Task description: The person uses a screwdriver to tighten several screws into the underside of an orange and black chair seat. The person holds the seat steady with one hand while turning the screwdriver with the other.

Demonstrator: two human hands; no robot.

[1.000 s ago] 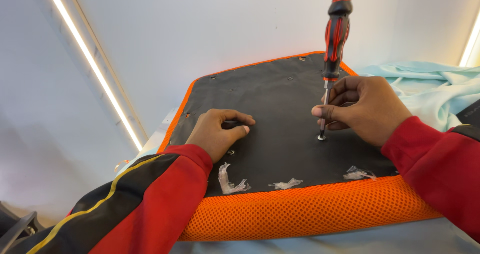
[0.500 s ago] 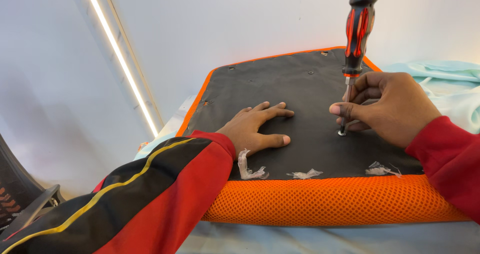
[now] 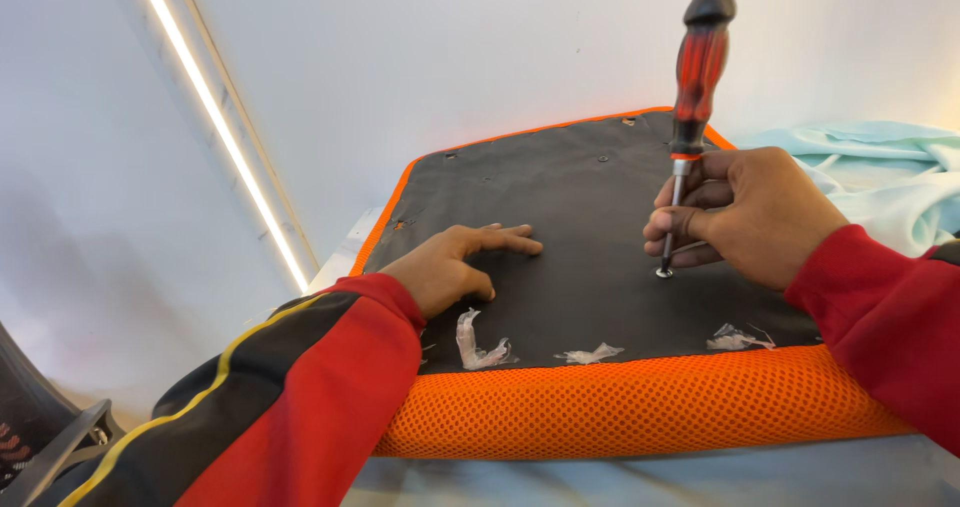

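An upturned seat cushion (image 3: 560,267) with a black fabric underside and an orange mesh edge (image 3: 640,402) lies in front of me. My right hand (image 3: 745,212) grips the metal shaft of a red and black screwdriver (image 3: 697,67) that stands upright, its tip on a small screw (image 3: 663,272) in the black panel. My left hand (image 3: 450,265) lies flat on the panel's left side, fingers spread, holding nothing. Both arms wear red and black sleeves.
Torn bits of clear plastic (image 3: 480,342) stick to the panel's near edge. A pale green cloth (image 3: 880,167) lies to the right behind the cushion. A white wall with a lit strip (image 3: 220,127) runs on the left. A dark chair part (image 3: 40,437) shows at bottom left.
My left hand has gone from a loose fist to lying flat with fingers spread on the panel. The screwdriver stays upright on the screw in my right hand. The view has shifted.
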